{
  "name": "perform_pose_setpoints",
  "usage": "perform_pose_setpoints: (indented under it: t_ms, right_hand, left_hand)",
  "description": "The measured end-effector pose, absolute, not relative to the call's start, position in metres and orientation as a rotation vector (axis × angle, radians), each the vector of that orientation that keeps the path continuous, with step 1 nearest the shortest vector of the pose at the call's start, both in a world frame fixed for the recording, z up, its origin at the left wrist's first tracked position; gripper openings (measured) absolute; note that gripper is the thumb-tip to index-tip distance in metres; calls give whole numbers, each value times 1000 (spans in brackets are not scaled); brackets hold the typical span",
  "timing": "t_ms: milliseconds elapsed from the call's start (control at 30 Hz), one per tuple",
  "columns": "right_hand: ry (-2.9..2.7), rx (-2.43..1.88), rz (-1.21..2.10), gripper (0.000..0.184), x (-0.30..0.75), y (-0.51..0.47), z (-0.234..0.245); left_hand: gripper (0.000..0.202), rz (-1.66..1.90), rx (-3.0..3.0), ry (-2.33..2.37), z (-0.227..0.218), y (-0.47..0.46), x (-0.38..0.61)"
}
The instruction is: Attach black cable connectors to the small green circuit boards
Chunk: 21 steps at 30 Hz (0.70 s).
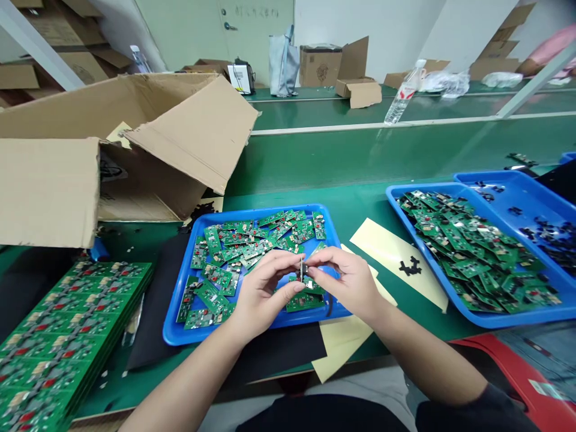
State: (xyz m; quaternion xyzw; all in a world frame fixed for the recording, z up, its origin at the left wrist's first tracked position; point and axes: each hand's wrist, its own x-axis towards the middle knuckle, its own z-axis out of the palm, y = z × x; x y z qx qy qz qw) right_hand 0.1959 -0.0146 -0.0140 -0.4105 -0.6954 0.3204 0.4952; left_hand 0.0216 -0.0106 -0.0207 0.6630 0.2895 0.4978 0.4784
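Over the near right part of a blue tray (pixel 180 300), my two hands meet. My left hand (pixel 265 288) pinches a small circuit board (pixel 301 269), seen edge-on, between thumb and fingertips. My right hand (pixel 346 279) is closed on a small black part (pixel 306 270) that touches the board's right face; the fingertips hide much of it. Many loose green circuit boards (pixel 247 243) lie in the tray below. To the right, small black pieces (pixel 410 266) rest on a strip of yellowish paper (pixel 382 246).
At the left stand stacked panels of joined boards (pixel 76 318) and an open cardboard box (pixel 193 132). A second blue tray (pixel 486 321) heaped with boards is at right, beside another blue tray (pixel 508 180) with black pieces. A water bottle (pixel 404 96) stands behind on a ledge.
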Motion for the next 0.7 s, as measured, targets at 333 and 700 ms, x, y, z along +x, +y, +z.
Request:
perform_pose_setpoints:
  t_ms: [333, 700]
  right_hand:
    - [-1678, -968, 742, 4, 199, -13, -14]
    - [-1837, -856, 295, 11, 204, -8, -10]
  left_hand:
    - [31, 1149, 1513, 666, -20, -6, 19]
    - [32, 830, 1222, 703, -11, -5, 18]
